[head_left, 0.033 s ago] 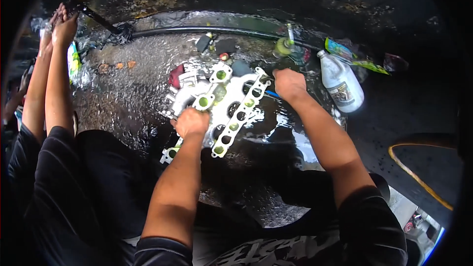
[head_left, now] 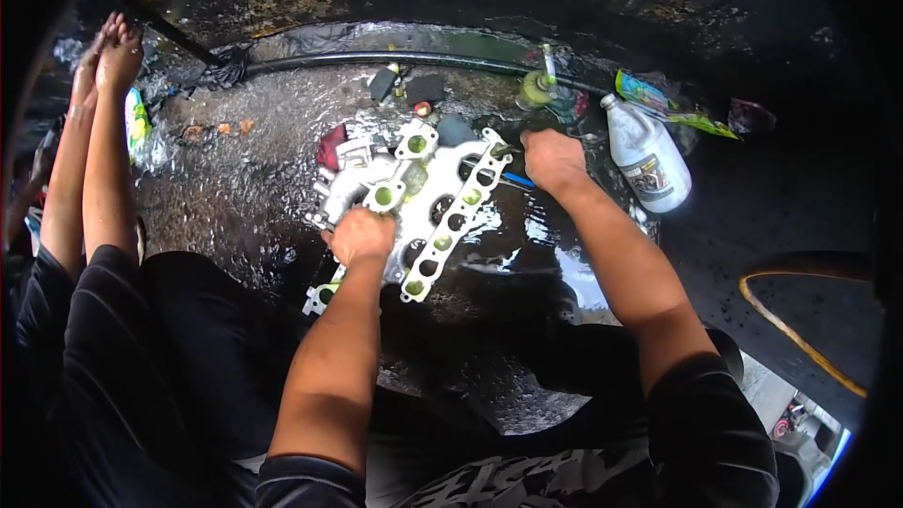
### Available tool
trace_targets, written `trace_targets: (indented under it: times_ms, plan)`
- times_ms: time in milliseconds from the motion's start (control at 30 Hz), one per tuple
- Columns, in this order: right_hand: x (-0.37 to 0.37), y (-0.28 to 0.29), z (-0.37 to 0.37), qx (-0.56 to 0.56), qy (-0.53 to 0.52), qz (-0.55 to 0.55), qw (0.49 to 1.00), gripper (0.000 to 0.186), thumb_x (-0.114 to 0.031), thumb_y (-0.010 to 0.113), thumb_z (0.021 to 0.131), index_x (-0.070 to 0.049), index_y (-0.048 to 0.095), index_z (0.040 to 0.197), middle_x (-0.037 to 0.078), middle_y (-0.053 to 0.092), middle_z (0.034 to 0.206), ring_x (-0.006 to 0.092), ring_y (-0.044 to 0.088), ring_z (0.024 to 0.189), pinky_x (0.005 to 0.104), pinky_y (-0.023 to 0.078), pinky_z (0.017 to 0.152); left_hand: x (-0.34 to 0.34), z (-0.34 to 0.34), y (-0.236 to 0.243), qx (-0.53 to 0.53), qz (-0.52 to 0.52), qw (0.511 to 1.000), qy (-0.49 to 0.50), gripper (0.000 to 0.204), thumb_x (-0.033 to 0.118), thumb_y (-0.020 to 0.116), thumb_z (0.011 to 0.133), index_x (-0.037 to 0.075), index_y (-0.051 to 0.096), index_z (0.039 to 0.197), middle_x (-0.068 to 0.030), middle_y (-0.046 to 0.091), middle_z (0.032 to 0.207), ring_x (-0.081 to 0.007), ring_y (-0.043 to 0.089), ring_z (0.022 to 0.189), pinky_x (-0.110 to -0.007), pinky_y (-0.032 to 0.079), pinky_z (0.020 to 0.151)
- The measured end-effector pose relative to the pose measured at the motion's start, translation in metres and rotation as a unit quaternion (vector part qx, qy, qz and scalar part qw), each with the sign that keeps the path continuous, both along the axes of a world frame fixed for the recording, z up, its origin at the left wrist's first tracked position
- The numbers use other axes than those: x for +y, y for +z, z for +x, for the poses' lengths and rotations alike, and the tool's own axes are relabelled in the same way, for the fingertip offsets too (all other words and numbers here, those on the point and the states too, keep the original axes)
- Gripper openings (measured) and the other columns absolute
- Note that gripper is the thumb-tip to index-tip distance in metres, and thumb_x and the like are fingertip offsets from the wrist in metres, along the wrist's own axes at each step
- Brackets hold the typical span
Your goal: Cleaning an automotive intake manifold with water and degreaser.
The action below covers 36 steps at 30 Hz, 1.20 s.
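Note:
A silver intake manifold (head_left: 435, 169) lies on the wet ground in front of me, its long flange of round ports slanting up to the right. My left hand (head_left: 360, 235) is closed around its near left part. At the flange's far right end my right hand (head_left: 555, 159) makes a fist. A short dark piece (head_left: 508, 150) shows between that fist and the end port; the rest is hidden in the fingers. Just below the fist, a thin blue stick (head_left: 518, 180) lies beside the flange.
A white jug (head_left: 645, 155) stands at right, near green packets (head_left: 649, 99) and a yellowish container (head_left: 538, 91). A black pipe (head_left: 376, 59) crosses behind. Dark blocks (head_left: 425, 88) and a red cloth (head_left: 331, 147) lie around the manifold. Another person's joined hands (head_left: 115, 55) are at far left. A yellow hose (head_left: 790, 334) curves at right.
The whole view has shifted very slightly. Both my hands keep their places at the manifold.

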State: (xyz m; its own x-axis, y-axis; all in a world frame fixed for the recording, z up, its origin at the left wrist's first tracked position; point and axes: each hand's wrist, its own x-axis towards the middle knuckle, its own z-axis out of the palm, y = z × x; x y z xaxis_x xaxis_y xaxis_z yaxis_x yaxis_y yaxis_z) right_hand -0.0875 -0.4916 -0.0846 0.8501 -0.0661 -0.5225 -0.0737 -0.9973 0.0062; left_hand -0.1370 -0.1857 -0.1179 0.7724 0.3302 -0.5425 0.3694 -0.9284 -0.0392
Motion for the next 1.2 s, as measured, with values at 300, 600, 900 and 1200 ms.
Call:
trace_targets:
  times_ms: [300, 600, 900, 1200]
  plan:
    - [-0.002, -0.025, -0.027, -0.107, -0.036, 0.032, 0.993, 0.027, -0.018, 0.059, 0.091, -0.014, 0.072, 0.115, 0.016, 0.073, 0.107, 0.0343, 0.074, 0.099, 0.0463, 0.060, 0.082, -0.004, -0.007, 0.003, -0.022, 0.001, 1.000, -0.004, 0.044, 0.043, 0.063, 0.086, 0.006, 0.077, 0.107, -0.0172, 0.075, 0.116, -0.0334, 0.071, 0.112, -0.051, 0.039, 0.114]
    - [0.006, -0.028, -0.017, -0.040, -0.063, 0.035, 0.997, 0.028, -0.019, 0.061, 0.089, -0.016, 0.071, 0.115, 0.014, 0.073, 0.114, 0.0331, 0.070, 0.111, 0.0458, 0.057, 0.090, -0.006, -0.002, 0.005, -0.001, 0.007, 1.000, 0.003, 0.045, 0.043, 0.064, 0.086, 0.008, 0.077, 0.110, -0.0162, 0.075, 0.119, -0.0315, 0.071, 0.113, -0.054, 0.034, 0.119]
    - [0.023, -0.048, 0.017, 0.066, 0.015, 0.021, 0.997, 0.030, -0.018, 0.057, 0.094, -0.014, 0.074, 0.119, 0.016, 0.071, 0.127, 0.0350, 0.067, 0.119, 0.0441, 0.055, 0.101, -0.009, 0.003, 0.001, -0.002, 0.007, 1.000, -0.005, 0.047, 0.045, 0.063, 0.087, 0.006, 0.077, 0.109, -0.0179, 0.075, 0.115, -0.0333, 0.072, 0.111, -0.050, 0.039, 0.113]
    - [0.020, -0.031, 0.008, 0.023, -0.006, 0.016, 1.000, 0.030, -0.019, 0.055, 0.094, -0.015, 0.075, 0.116, 0.015, 0.074, 0.118, 0.0328, 0.071, 0.112, 0.0451, 0.057, 0.093, -0.005, -0.002, -0.002, -0.006, 0.000, 1.000, 0.007, 0.045, 0.043, 0.063, 0.087, 0.008, 0.077, 0.110, -0.0168, 0.075, 0.118, -0.0330, 0.071, 0.113, -0.056, 0.033, 0.119]
